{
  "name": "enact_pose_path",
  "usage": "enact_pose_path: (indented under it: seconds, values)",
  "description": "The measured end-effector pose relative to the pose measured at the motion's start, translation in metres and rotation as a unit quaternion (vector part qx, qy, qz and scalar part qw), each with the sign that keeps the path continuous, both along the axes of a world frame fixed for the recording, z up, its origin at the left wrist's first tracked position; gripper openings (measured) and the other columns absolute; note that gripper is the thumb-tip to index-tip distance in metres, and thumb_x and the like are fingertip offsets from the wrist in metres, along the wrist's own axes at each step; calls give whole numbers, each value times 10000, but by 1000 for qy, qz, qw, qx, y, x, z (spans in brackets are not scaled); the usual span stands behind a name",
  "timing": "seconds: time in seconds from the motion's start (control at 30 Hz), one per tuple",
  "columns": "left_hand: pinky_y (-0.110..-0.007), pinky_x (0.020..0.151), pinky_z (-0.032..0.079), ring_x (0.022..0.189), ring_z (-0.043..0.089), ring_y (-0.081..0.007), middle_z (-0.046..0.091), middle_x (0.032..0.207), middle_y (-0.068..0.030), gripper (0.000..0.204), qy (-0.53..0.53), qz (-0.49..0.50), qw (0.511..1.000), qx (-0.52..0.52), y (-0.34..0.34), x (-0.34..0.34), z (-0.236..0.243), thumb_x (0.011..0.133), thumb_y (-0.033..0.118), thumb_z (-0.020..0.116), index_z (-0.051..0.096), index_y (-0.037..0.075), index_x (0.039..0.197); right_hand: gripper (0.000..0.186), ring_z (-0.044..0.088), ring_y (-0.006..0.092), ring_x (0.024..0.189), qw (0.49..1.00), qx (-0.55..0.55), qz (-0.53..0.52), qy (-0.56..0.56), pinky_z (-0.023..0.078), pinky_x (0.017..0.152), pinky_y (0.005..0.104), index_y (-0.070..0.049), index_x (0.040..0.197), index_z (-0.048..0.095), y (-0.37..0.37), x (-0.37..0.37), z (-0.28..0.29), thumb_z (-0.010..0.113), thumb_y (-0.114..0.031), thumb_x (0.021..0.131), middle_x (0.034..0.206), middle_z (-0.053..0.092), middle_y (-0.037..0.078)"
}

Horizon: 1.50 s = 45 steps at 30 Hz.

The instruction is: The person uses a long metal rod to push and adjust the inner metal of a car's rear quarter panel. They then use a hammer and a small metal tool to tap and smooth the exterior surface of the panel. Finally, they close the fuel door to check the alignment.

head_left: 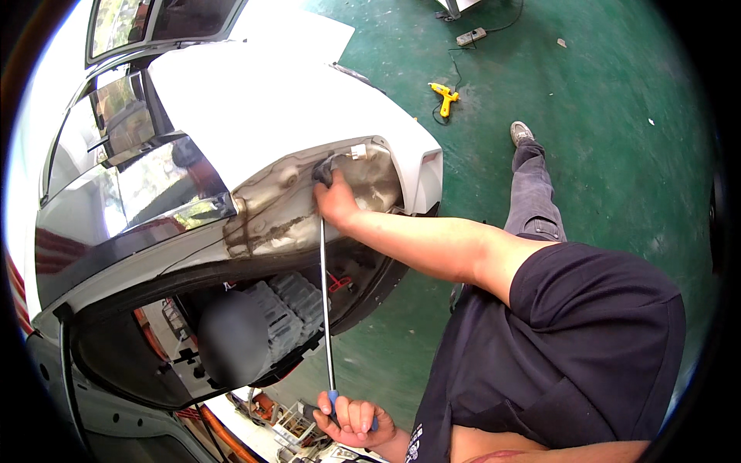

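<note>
My left hand (355,417) is closed around the blue handle of a long metal rod (325,301). The rod runs up past a white car's rear corner to my right hand (336,198). There my right hand grips a dark grey wad of cloth (323,171) at the rod's upper end. Cloth and fingers cover that end, so its shape is hidden. Both are at a bare, stained metal recess (282,181) in the white car body (278,92). A small white tag (358,152) is on the recess's upper part.
The car's dark-edged opening (139,339) lies below the recess, with grey ribbed parts (289,309) and a blurred patch in view. A yellow glue gun (445,99) with a cord lies on the green floor (617,147), near a power strip (471,36). My leg (532,185) stands to the right.
</note>
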<state>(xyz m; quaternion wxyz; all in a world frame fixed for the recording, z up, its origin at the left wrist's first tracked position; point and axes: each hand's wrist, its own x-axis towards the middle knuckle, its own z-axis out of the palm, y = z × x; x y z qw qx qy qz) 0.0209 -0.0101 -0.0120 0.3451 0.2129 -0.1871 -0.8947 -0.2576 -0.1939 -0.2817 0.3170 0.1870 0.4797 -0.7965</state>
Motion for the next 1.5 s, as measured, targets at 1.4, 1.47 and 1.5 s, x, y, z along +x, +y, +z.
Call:
enact_pose_path:
  seconds: [1.4, 1.47, 1.5]
  values:
    - [-366, 603, 473, 487, 452, -157, 434, 625, -23, 248, -8, 10, 1000, 23, 3, 4, 2, 1097, 329, 384, 421, 96, 1020, 319, 602, 217, 623, 1000, -4, -13, 14, 511, 572, 375, -17, 1220, 471, 0, 3, 1, 584, -134, 946, 815, 621, 129]
    - [-364, 589, 473, 480, 447, -152, 436, 620, -23, 251, -3, 5, 1000, 13, 1, 3, -4, 1098, 325, 377, 417, 91, 1017, 322, 605, 219, 624, 1000, -1, -15, 19, 507, 568, 377, -16, 1223, 471, -1, 4, -2, 584, -139, 948, 814, 624, 131]
    - [-363, 587, 472, 479, 447, -151, 438, 619, -24, 254, -11, -12, 1000, -2, 1, 1, -6, 1099, 327, 378, 418, 89, 1019, 324, 607, 219, 624, 1000, 1, -17, 20, 505, 567, 378, -15, 1225, 471, -1, 5, -3, 584, -142, 949, 814, 625, 132]
